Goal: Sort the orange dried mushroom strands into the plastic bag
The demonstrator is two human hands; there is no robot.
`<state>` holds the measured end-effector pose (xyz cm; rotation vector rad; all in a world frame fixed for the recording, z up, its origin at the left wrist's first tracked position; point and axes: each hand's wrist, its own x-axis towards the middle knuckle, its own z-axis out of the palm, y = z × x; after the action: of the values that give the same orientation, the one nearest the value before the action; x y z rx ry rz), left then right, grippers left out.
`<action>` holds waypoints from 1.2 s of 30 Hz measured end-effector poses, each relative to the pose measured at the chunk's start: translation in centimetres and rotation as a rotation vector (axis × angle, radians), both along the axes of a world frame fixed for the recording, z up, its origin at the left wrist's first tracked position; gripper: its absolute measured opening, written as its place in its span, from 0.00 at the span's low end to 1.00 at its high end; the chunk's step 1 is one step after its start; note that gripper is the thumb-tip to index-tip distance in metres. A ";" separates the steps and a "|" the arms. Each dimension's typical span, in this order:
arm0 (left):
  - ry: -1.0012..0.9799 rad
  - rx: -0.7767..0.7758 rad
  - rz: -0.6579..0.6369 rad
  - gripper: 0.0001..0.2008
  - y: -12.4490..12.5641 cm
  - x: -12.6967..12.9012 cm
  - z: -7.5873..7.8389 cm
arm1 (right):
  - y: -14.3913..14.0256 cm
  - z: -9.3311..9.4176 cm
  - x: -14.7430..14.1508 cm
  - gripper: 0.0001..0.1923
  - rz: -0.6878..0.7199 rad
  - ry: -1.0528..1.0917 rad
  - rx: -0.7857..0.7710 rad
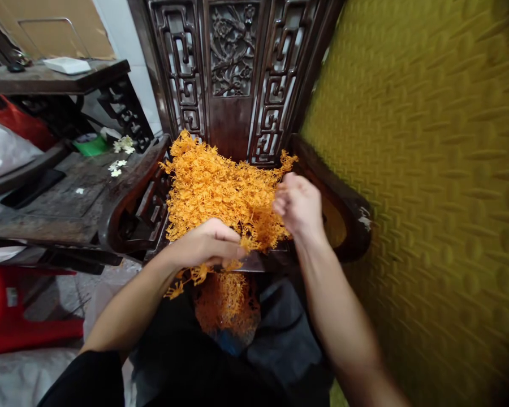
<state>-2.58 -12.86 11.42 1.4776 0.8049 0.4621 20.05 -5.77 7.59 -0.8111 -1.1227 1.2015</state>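
Observation:
A big heap of small orange artificial flower sprigs [220, 189] lies on the seat of a dark carved wooden chair [233, 79]. My left hand [207, 244] is closed on a bunch of the sprigs at the heap's front edge; some hang below it. At the heap's right edge, my right hand [297, 204] pinches a few sprigs between its fingertips. More orange sprigs fill a clear bag [227, 308] on my lap, under the left hand.
A dark wooden side table [68, 198] at the left bears small white flowers [117, 167] and a green lid [91, 146]. A red plastic stool [8, 316] stands at the lower left. A yellow patterned wall [428, 186] fills the right side.

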 end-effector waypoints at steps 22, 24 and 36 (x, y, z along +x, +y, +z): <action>0.391 0.531 -0.102 0.22 0.7 0.1 0.4 | -0.9 1.7 -1.5 0.23 -0.092 0.044 -0.007; 0.316 0.438 0.026 0.20 0.9 0.3 -0.2 | 0.0 1.6 -0.2 0.21 -0.146 0.190 -0.074; -0.447 -0.136 0.594 0.14 3.6 -0.3 -1.9 | -2.3 0.4 -3.0 0.19 0.094 -0.188 -0.067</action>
<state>-2.88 -9.29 9.49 0.9364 0.8822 1.1161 17.06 -8.03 7.95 -0.9468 -1.2906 1.2664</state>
